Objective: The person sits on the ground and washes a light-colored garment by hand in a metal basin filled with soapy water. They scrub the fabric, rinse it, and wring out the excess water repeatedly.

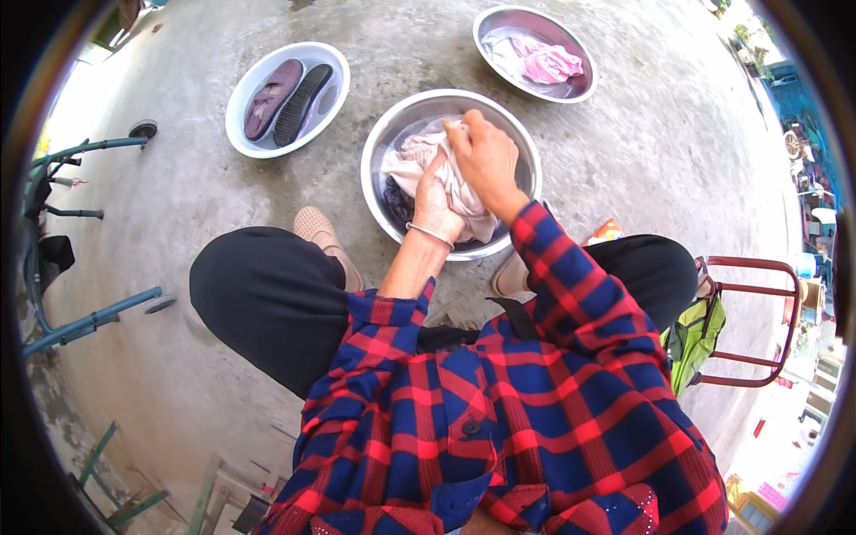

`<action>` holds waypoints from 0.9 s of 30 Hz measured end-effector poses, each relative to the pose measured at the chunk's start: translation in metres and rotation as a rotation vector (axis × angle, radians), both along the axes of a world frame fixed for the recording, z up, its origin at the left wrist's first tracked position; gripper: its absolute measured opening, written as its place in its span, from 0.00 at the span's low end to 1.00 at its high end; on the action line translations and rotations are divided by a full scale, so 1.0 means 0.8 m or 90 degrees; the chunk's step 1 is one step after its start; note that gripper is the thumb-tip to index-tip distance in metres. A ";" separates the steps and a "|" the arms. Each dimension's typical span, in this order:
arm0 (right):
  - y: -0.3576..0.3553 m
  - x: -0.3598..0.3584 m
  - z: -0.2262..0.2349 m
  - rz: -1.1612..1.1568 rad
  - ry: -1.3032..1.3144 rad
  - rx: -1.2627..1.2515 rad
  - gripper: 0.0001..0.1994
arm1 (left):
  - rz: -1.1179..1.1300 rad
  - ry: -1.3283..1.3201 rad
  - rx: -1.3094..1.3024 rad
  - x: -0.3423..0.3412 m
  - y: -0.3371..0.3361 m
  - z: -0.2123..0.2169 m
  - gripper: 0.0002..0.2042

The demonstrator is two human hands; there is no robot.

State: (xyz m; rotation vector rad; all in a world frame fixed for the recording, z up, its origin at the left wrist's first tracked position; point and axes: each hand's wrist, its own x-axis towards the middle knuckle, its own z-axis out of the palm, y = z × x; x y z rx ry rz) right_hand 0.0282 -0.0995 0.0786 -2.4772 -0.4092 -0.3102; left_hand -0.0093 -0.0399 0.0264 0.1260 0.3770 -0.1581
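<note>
A metal basin [374, 183] stands on the floor between my feet, with a wet pale pink cloth garment [465, 198] bunched up in it. My left hand [437, 203] grips the garment from the near left, its fingers wrapped into the folds. My right hand [486, 160] is closed on the same garment at the upper right, knuckles up. Just what part of the garment each hand pinches is hidden in the folds. A dark cloth [398, 201] lies in the basin to the left of my left wrist.
At the far left, a white basin [234, 125] holds a pair of purple shoes [271, 100]. Another metal basin [578, 94] at the far right contains pink and white cloth [548, 62]. A wheeled blue-green metal frame [80, 325] stands left; a red-brown frame [758, 383] with a green bag [694, 343] stands right.
</note>
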 end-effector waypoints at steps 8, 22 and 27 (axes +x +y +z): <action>0.008 -0.048 -0.020 0.047 0.028 -0.005 0.16 | -0.061 -0.242 -0.028 -0.014 0.029 -0.099 0.19; -0.151 0.078 -0.174 -0.358 0.337 0.556 0.14 | -0.077 -0.132 0.650 0.157 0.034 -0.046 0.31; -0.142 0.058 -0.236 -0.295 0.426 0.162 0.18 | -0.466 -0.333 1.228 0.158 0.034 -0.175 0.42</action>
